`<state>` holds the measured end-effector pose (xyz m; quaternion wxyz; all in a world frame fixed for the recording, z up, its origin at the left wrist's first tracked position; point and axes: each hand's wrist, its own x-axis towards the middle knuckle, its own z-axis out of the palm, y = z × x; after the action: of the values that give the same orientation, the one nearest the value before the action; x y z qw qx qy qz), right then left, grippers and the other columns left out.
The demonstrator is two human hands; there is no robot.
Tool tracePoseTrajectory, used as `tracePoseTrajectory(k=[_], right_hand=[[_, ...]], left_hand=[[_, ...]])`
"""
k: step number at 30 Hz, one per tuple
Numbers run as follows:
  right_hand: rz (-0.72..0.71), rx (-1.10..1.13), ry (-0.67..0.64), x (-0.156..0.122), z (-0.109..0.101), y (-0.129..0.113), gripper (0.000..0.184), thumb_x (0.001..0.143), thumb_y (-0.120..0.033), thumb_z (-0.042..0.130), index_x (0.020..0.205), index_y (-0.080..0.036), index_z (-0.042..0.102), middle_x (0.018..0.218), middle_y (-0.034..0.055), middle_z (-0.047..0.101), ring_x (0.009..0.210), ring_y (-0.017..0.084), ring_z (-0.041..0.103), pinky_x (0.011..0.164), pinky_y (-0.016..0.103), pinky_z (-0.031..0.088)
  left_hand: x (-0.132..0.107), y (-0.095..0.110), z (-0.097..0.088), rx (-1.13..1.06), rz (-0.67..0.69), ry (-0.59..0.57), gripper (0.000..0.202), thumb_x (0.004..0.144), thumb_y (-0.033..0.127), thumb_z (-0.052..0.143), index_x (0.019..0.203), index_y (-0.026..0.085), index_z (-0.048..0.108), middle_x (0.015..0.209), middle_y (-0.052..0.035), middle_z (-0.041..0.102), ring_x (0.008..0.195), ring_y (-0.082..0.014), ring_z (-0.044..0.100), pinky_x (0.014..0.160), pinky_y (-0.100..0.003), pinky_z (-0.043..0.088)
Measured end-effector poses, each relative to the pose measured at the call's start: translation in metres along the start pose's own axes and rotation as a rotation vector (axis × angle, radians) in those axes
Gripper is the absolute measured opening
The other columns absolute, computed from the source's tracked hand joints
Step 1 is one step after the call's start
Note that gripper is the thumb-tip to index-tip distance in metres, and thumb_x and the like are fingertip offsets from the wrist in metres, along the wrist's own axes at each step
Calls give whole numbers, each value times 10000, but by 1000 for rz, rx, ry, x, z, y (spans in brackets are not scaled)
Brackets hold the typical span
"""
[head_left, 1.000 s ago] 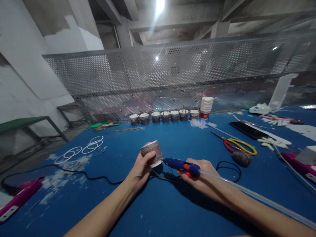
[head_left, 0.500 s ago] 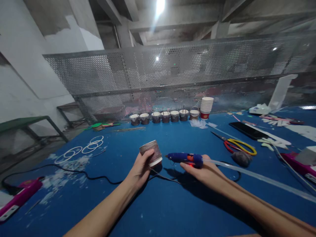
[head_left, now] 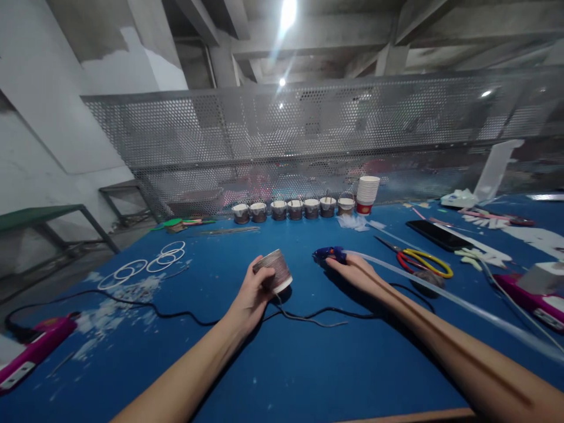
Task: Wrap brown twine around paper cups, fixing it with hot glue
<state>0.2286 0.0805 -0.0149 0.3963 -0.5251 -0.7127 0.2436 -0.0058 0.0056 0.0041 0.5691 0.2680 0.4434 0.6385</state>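
My left hand (head_left: pixel 252 294) is closed around a paper cup wrapped in grey-brown cord (head_left: pixel 277 271), tilted with its white rim facing down to the right. A loose tail of the cord (head_left: pixel 308 320) trails from the cup across the blue table. My right hand (head_left: pixel 355 271) grips a blue glue gun (head_left: pixel 330 253), its nozzle pointing left and apart from the cup. A long clear glue stick (head_left: pixel 423 285) runs out of the gun's back end over my right forearm.
Cord-wrapped cups (head_left: pixel 295 209) line the table's back beside stacked paper cups (head_left: pixel 367 192). Scissors (head_left: pixel 425 261), a ball of dark cord (head_left: pixel 427 283) and a phone (head_left: pixel 438 235) lie right. White rings (head_left: pixel 127 271) and a magenta power strip (head_left: pixel 37 349) are left; a black cable (head_left: pixel 176 315) crosses the table.
My right hand has moved the glue gun away from the cup, back and lower toward the table. The cord's tail now lies further right. My left hand still holds the cup, slightly turned.
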Motion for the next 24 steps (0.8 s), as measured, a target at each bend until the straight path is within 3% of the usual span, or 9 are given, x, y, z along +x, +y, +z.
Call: tracePoseTrajectory(k=[4, 8, 14, 17, 20, 22, 24], right_hand=[[6, -127, -30, -3, 0, -1, 277, 816, -400, 577, 662, -197, 685, 625, 57, 643, 598, 203, 564, 578, 294, 353], [-24, -206, -46, -7, -15, -7, 277, 807, -469, 589, 736, -226, 699, 683, 44, 664, 633, 205, 586, 596, 288, 369], [-25, -501, 78, -37, -40, -26, 417, 832, -504, 538, 525, -228, 475, 534, 14, 548, 537, 180, 511, 557, 286, 309], [-38, -380, -52, -55, -31, -43, 326, 843, -391, 532, 569, -224, 475, 562, 5, 561, 539, 163, 499, 552, 276, 302], [-114, -104, -218, -61, -7, -59, 192, 817, -313, 565, 658, -215, 521, 664, 10, 602, 616, 158, 532, 595, 270, 362], [-48, 123, -286, -59, 11, -68, 86, 795, -273, 594, 762, -205, 554, 727, 5, 616, 670, 153, 560, 632, 264, 408], [72, 329, -301, -53, 29, -75, 115, 745, -224, 645, 813, -193, 558, 779, 1, 622, 721, 144, 588, 670, 256, 442]], left_hand=[[-1, 3, 3, 43, 18, 3, 513, 571, 182, 803, 1058, 194, 643, 1104, -112, 696, 955, -241, 660, 768, -364, 560], [0, 6, 3, 67, 17, -4, 471, 541, 230, 834, 979, 151, 677, 1048, -130, 718, 881, -235, 673, 743, -360, 566], [1, 6, 0, 40, 72, 20, 485, 520, 268, 852, 956, 143, 680, 960, -109, 741, 831, -222, 688, 727, -341, 561], [0, 3, 2, 38, 87, 25, 498, 514, 272, 855, 958, 149, 669, 937, -97, 739, 805, -218, 689, 710, -342, 558], [-2, 0, 4, 36, 104, 20, 498, 514, 279, 862, 951, 156, 656, 926, -85, 733, 797, -212, 687, 715, -342, 551], [-4, -1, 6, 32, 122, 12, 503, 504, 283, 868, 938, 158, 644, 901, -69, 724, 780, -200, 679, 714, -336, 543], [-5, -2, 6, 34, 149, 4, 519, 491, 290, 872, 927, 157, 625, 865, -49, 710, 757, -185, 665, 714, -326, 530]])
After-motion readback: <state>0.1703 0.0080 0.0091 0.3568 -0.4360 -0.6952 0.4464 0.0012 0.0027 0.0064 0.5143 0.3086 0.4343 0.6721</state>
